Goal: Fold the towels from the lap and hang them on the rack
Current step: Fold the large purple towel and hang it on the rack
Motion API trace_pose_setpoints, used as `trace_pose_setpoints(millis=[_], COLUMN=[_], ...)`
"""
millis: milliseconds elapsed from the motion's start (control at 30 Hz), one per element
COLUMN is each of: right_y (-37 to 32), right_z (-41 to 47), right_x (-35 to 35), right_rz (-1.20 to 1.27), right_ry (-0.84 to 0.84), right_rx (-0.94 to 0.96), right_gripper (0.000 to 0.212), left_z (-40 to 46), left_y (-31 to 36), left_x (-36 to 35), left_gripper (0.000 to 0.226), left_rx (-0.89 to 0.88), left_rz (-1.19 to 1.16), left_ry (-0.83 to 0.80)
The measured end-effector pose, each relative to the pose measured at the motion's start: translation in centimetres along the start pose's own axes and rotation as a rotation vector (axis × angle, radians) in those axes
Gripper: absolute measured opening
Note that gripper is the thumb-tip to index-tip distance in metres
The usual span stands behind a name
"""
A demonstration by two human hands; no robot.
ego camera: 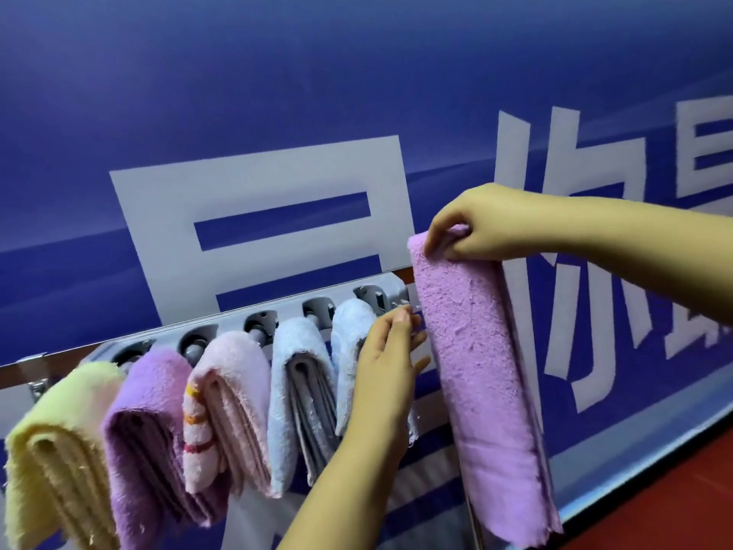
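Right hand [482,226] pinches the top fold of the lilac towel [476,375], hanging free at 3 o'clock of the rack [246,323], not on a peg yet. Left hand [390,351] is open, fingers straight, resting on the blue towel [351,351] at the last filled peg. Five towels are hung already.

Risks, my read:
- a pinch at the top only, so the fold may slip open
- the free peg is hidden behind hand and towel, so a miss is likely
- the left hand could drag the blue towel off
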State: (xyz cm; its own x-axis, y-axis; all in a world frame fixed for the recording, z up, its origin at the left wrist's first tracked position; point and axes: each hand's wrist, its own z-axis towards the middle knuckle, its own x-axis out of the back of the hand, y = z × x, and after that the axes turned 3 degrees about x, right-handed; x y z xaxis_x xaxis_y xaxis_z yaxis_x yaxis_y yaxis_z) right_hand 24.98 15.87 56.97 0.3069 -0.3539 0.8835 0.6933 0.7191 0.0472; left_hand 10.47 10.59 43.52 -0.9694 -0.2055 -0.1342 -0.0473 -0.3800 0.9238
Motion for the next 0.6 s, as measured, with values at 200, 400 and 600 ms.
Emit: trace_pose_setpoints(millis=[200, 400, 600], right_y=[-1.5, -3.6, -4.5], right_z=[3.5, 6.5, 8.0], right_x=[-0.5, -1.7, -2.5], right_rz=[0.069, 0.237, 0.345], right_ry=[0.067, -0.025, -0.126], right_rx=[0.001, 0.02, -0.013], right_gripper=[0.034, 0.03, 0.027], left_z=[0.3, 1.5, 1.0], left_y=[-0.9, -2.4, -3.4], left_x=[-2.0, -2.5, -3.2], left_gripper=[0.051, 0.08, 0.077], left_rx=[0.093, 0.21, 0.282], left_rz=[-0.053, -0.141, -0.132], left_ry=[-0.038, 0.1, 0.124])
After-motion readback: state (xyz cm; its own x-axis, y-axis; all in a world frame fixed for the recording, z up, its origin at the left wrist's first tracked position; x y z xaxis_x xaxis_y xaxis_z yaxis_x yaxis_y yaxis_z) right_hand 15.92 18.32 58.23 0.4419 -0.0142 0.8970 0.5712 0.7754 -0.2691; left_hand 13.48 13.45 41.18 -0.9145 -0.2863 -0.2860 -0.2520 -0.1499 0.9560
